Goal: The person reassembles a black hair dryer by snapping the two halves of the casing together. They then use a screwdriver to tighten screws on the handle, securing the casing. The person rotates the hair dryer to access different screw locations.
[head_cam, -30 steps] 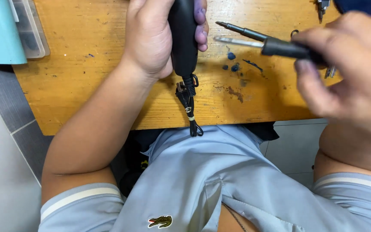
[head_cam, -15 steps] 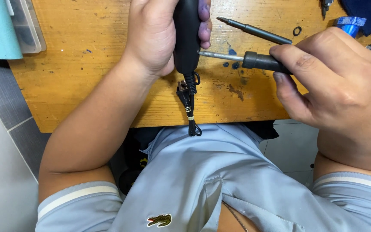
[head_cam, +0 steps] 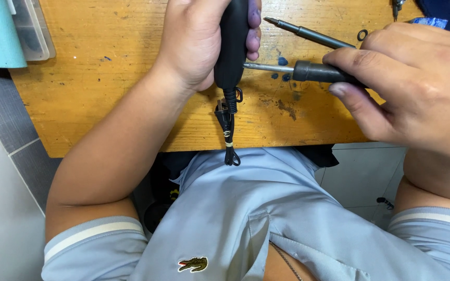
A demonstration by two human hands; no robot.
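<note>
black, the handheld device is held upright over the wooden table, its cord end toward the body, clamped in the left hand. the screwdriver, lying crosswise, is pinched shut by the right hand; its tip, apart earlier, now touches the device's side.

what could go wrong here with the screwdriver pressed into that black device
The screwdriver tip meets the black device right beside the left hand, so a slip might jab its fingers. The device is held in the air, not braced on the wooden table, so it may twist. The bundled cord dangling below could snag.
</note>
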